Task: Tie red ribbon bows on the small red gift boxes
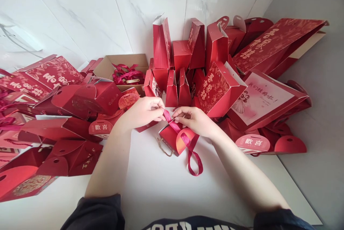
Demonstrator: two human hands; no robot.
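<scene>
Small red box (167,137) sat on the tabletop (150,190) between your hands. The ribbon (176,127) crossed its top and seemed to pass through the round flap (180,144), with a loop hanging beyond; threading judged partly done. No knot or bow showed on it, so fastening was judged outstanding. Your left hand (146,111) had a narrow grip, pinching the ribbon's far end; your right hand (197,120) was at the box's top edge, its exact hold impossible to tell. Spare ribbons (125,76) lay in a cardboard box (106,68) behind.
</scene>
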